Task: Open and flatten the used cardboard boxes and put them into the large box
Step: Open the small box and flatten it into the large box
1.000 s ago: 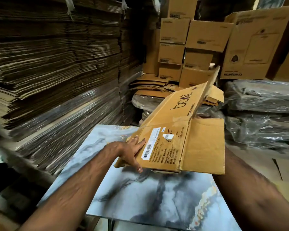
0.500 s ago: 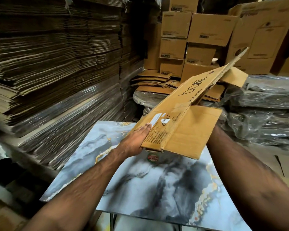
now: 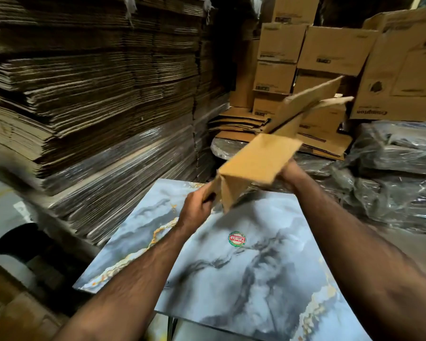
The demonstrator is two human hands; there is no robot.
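Nearest the camera, two bare forearms reach forward over a marble-patterned tabletop (image 3: 231, 279), grey and white with gold veining; a round red-and-green sticker (image 3: 237, 239) sits on its surface.

The left hand (image 3: 196, 209) grips the near lower edge of a cardboard box (image 3: 256, 158), its fingers curled round the board. The right hand (image 3: 289, 174) is on the box's right side and mostly hidden behind a flap — whether its fingers are curled round the cardboard or lie flat against it cannot be told.

The box is held in the air above the far end of the tabletop, clear of the surface. It is opened out and partly collapsed, tilted so that its long panel rises away from the person toward the upper right; its flaps are blurred.

To the left rises a tall wall of flattened cardboard sheets (image 3: 84, 82), the lower layers wrapped in shiny plastic film. To the right lie bundles in dark plastic wrap (image 3: 391, 180). Beyond the held box, a low pile of flattened cartons (image 3: 241, 124) rests on a wrapped bundle, and behind it stand stacked brown boxes (image 3: 305, 50) with printed labels — the largest one (image 3: 401, 70), at the far right, leans at an angle.
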